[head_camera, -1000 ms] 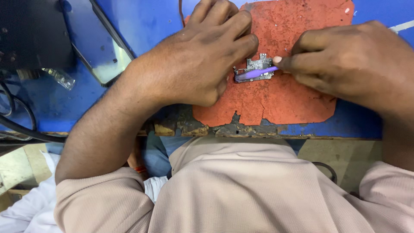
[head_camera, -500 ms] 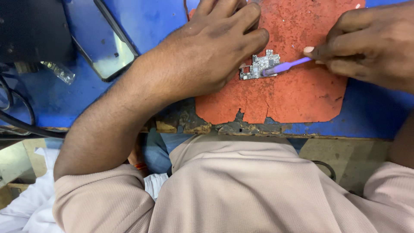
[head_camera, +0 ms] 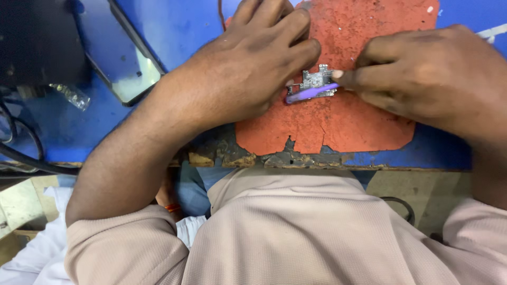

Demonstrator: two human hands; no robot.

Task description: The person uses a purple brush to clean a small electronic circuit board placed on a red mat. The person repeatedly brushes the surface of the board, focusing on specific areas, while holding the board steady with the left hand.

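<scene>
A small silver circuit board (head_camera: 315,82) lies on a worn red mat (head_camera: 343,121) on a blue bench. My left hand (head_camera: 248,68) rests on the mat and pins the board's left side with its fingertips. My right hand (head_camera: 433,79) grips a thin purple tool (head_camera: 311,93) whose tip lies across the board's front edge.
A dark phone or screen panel (head_camera: 119,55) lies on the blue bench surface (head_camera: 174,26) at the left. Black equipment (head_camera: 37,42) and cables (head_camera: 21,158) sit at the far left. The chipped bench edge (head_camera: 253,158) runs just in front of my body.
My right hand has moved back left toward the board, and the purple tool now lies across the board's front edge instead of reaching in from the right. My left hand stays put.
</scene>
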